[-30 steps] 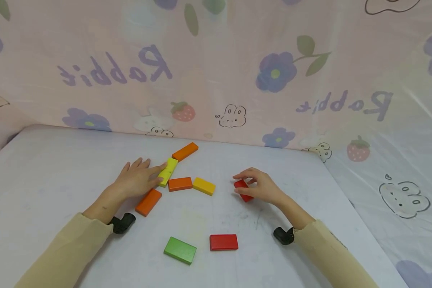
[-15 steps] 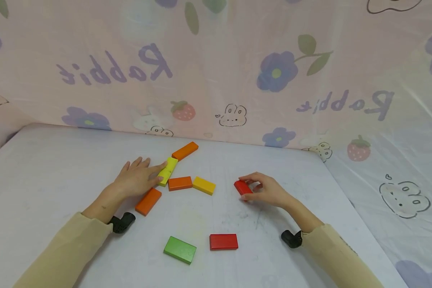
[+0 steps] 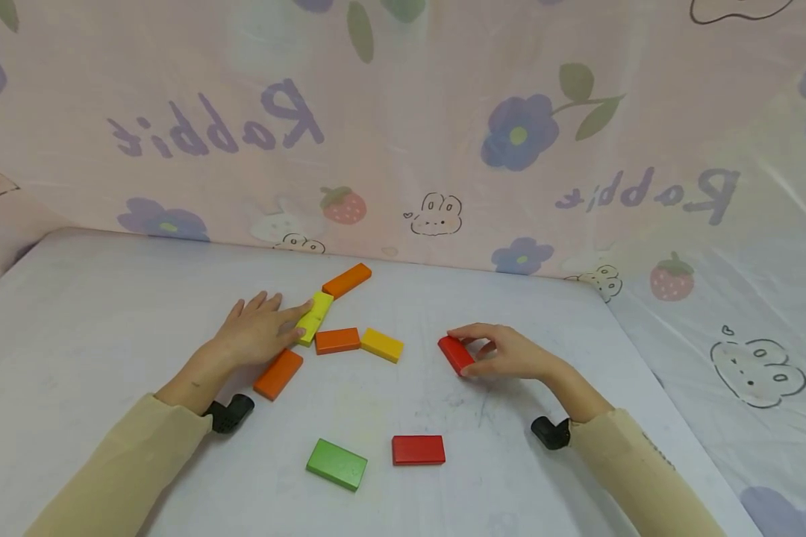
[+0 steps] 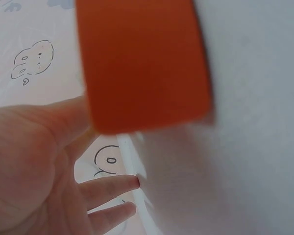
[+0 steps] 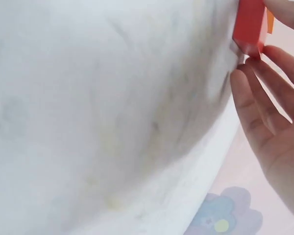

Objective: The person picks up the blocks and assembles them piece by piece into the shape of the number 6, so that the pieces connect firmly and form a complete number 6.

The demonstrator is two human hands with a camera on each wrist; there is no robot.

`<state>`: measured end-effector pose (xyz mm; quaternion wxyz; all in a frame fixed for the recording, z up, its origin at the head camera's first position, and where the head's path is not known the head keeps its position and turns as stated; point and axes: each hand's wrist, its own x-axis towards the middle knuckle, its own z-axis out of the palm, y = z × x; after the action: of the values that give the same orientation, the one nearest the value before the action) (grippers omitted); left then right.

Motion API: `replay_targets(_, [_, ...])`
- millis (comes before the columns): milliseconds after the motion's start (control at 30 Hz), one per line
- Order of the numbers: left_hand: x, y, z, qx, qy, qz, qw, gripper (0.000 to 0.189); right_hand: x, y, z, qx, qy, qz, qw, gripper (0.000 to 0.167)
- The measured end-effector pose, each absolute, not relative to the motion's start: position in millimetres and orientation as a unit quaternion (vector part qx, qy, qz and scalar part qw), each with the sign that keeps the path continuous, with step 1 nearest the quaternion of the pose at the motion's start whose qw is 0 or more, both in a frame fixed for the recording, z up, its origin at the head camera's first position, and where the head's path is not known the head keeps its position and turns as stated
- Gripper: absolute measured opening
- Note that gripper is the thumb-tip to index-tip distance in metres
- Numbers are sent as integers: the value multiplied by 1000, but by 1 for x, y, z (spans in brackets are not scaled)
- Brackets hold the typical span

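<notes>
Near the middle of the white table, my right hand (image 3: 507, 352) holds a red block (image 3: 455, 355) by its right side, between thumb and index finger. In the right wrist view that red block (image 5: 250, 27) shows at the upper edge, close over the table. My left hand (image 3: 258, 332) lies to the left with fingers spread, its straight thumb and index finger touching a bright yellow block (image 3: 316, 319). One orange block (image 3: 347, 280) adjoins the yellow block's far end; another orange block (image 3: 278, 374) lies near its close end, looming large in the left wrist view.
To the right of the bright yellow block, an orange block (image 3: 337, 341) and a deeper yellow block (image 3: 382, 345) sit end to end. Closer in lie a green block (image 3: 336, 464) and a second red block (image 3: 419, 450). A printed curtain (image 3: 389, 149) hangs behind the table.
My right hand has shifted a little to the right, its thumb and index finger now at the red block's right side. My left hand keeps its place on the bright yellow block.
</notes>
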<state>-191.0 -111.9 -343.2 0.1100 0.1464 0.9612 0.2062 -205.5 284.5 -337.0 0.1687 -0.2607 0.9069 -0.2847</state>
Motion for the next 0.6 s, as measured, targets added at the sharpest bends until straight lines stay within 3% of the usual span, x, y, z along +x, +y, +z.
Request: replay_targets(600, [-191, -112, -345, 148, 963, 201, 106, 50, -202, 277, -335, -284, 919, -239, 130, 57])
